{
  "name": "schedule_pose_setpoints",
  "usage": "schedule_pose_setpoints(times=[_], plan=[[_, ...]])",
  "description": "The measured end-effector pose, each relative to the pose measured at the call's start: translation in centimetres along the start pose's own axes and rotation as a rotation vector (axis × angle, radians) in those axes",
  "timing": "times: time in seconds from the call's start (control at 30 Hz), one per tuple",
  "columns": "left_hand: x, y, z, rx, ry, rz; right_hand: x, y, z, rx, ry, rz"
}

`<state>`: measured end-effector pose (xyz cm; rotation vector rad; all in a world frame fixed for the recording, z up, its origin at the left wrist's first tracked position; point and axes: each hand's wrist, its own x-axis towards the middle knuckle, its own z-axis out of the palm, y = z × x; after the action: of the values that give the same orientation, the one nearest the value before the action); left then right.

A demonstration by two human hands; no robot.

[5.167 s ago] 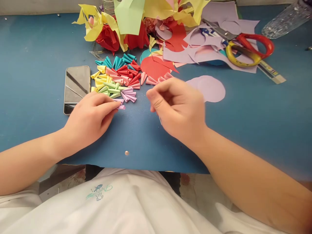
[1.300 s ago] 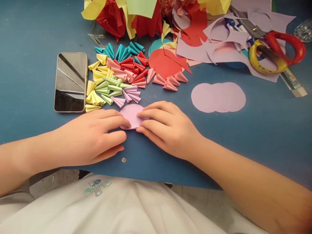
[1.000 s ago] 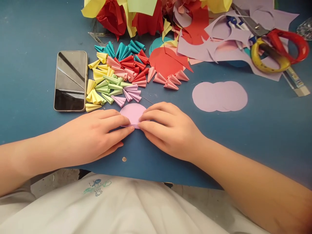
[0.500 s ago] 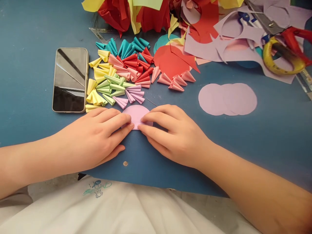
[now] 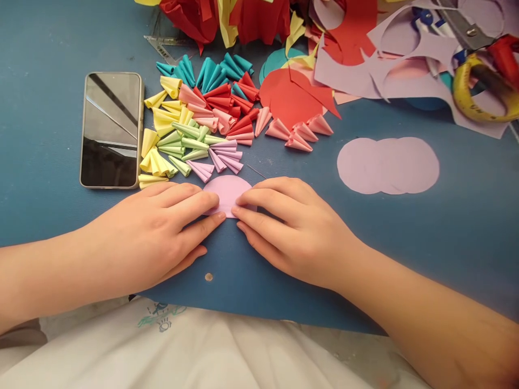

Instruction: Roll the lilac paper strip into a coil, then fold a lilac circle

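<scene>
A lilac paper circle [image 5: 229, 192] lies on the blue table between my hands, its near edge straight as if folded over. My left hand [image 5: 166, 229] grips the paper's left side at that edge, index finger and thumb pressing on it. From the other side my right hand [image 5: 294, 221] holds the same edge, its fingertips close to the left ones. The paper's two side parts are hidden under my fingers. Just beyond the circle lie small rolled lilac paper cones [image 5: 225, 156], and a thin needle-like piece [image 5: 256, 172] rests by my right hand.
Green, yellow [image 5: 156, 162], pink, red and teal [image 5: 213, 74] paper cones spread farther back. A phone [image 5: 111, 129] lies at left. Overlapping lilac circles [image 5: 387, 166] lie at right. Paper scraps [image 5: 344, 70], red paper circles [image 5: 286, 97] and yellow-and-red-handled scissors [image 5: 466, 89] fill the back right.
The view has shifted slightly, so the phone sits farther left and the scissors farther right. Both hands stay on the lilac circle's near edge, with hardly any movement.
</scene>
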<state>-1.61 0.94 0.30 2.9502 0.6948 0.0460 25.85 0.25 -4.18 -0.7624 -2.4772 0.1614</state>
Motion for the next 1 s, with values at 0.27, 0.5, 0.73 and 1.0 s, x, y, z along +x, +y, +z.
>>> schedule_pose_setpoints(times=[0.27, 0.5, 0.73, 1.0], plan=[[0.2, 0.1, 0.0, -0.006, 0.002, -0.001, 0.1, -0.2, 0.0, 0.011, 0.017, 0.023], [0.1, 0.3, -0.6, -0.043, -0.061, -0.023, 0.2, -0.2, -0.1, 0.008, 0.015, 0.01], [-0.5, 0.4, -1.0, -0.091, -0.105, -0.067, 0.0, -0.6, -0.3, -0.034, -0.04, -0.013], [-0.9, 0.3, -1.3, -0.161, -0.122, -0.117, 0.1, -1.7, -0.8, -0.102, -0.159, 0.005]])
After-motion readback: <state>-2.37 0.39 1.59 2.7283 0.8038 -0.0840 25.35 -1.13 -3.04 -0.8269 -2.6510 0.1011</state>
